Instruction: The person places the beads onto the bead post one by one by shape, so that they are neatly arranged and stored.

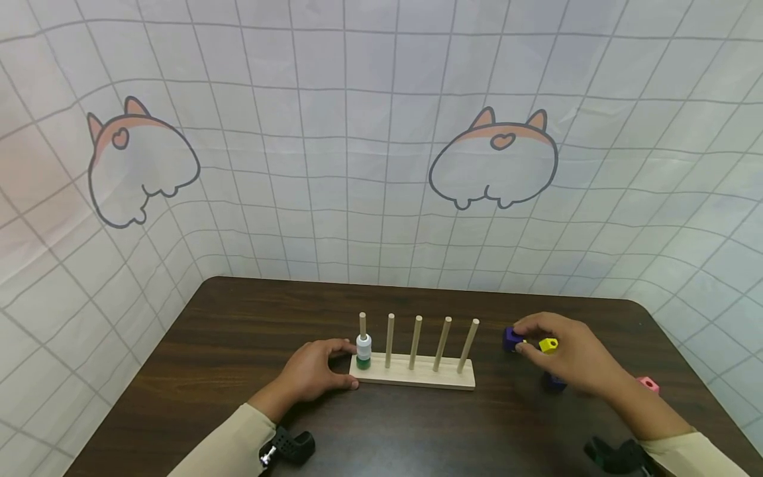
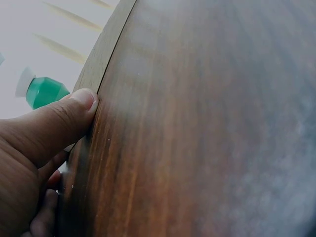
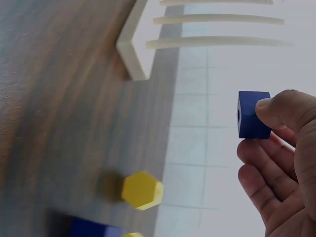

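Observation:
A pale wooden board [image 1: 411, 372] carries several upright pegs; its leftmost peg holds a green bead [image 1: 363, 364] with white beads [image 1: 363, 344] above it. The left hand [image 1: 312, 371] grips the board's left end, its thumb on the front edge, also seen in the left wrist view [image 2: 44, 133]. To the right of the board, the right hand [image 1: 566, 351] pinches a dark blue cube [image 1: 510, 338] between thumb and fingers. In the right wrist view, the cube [image 3: 254, 115] shows a hole in one side.
A yellow bead [image 1: 548, 344] and another dark blue block [image 1: 554, 381] lie by the right hand, and a pink bead [image 1: 648, 384] sits beyond the right forearm. A gridded cloth [image 1: 381, 165] hangs behind the brown table [image 1: 262, 305].

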Demonstrator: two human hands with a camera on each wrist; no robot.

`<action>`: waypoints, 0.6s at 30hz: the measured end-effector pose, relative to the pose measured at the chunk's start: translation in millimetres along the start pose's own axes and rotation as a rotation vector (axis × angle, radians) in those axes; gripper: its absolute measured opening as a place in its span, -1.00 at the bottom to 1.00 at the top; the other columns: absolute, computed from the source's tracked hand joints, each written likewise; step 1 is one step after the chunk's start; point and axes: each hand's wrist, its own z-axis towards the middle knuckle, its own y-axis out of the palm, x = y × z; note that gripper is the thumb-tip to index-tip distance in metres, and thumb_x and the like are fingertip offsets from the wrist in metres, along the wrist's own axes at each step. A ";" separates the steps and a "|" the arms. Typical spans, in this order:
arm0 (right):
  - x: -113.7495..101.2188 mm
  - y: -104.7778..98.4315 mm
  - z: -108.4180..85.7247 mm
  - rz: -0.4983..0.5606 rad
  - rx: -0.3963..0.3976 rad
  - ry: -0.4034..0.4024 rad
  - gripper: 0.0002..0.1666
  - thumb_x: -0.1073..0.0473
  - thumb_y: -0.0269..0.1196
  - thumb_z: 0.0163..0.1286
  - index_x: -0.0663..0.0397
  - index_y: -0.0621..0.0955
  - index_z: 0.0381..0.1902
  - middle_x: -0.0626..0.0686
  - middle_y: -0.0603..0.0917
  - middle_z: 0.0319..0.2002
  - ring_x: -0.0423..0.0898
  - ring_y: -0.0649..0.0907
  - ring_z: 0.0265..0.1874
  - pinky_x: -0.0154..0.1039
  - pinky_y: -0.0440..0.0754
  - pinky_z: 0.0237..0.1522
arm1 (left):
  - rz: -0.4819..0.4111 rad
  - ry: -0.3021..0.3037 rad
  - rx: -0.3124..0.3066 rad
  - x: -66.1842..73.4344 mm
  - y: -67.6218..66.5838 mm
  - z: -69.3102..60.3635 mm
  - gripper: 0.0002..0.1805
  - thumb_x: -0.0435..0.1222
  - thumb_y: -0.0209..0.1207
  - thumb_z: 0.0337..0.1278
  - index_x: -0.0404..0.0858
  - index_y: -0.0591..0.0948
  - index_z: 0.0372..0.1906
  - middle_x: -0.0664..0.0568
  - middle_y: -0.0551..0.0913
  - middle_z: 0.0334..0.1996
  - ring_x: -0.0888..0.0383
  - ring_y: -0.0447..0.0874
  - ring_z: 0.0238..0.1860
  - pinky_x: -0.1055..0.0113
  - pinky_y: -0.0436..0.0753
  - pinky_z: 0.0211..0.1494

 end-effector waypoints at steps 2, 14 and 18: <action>-2.6 -3.4 4.5 0.022 0.000 -0.015 -0.61 0.31 0.53 0.20 -0.13 0.70 -0.05 -0.18 0.71 -0.06 -0.23 0.70 -0.20 -0.11 0.73 -0.19 | -0.003 -0.003 -0.001 -0.1 -0.3 -0.1 -0.40 0.06 0.61 -0.20 0.13 0.71 0.08 0.01 0.65 0.23 -0.08 0.58 0.25 -0.13 0.51 0.24; -17.8 -19.1 26.6 0.019 0.006 -0.009 -0.62 0.30 0.53 0.20 -0.12 0.71 -0.05 -0.19 0.74 -0.12 -0.21 0.71 -0.20 -0.22 0.67 -0.20 | -0.006 0.002 -0.005 -0.7 0.6 -0.1 -0.40 0.06 0.61 -0.19 0.11 0.71 0.08 0.04 0.66 0.20 -0.06 0.60 0.24 -0.12 0.52 0.23; -22.6 -23.7 33.3 0.029 -0.009 -0.003 -0.64 0.30 0.51 0.23 -0.10 0.71 -0.04 -0.17 0.75 -0.11 -0.19 0.72 -0.19 -0.13 0.69 -0.17 | -0.005 -0.004 -0.004 -0.1 0.3 -0.3 -0.40 0.06 0.61 -0.19 0.12 0.71 0.08 0.04 0.66 0.21 -0.07 0.59 0.24 -0.13 0.52 0.23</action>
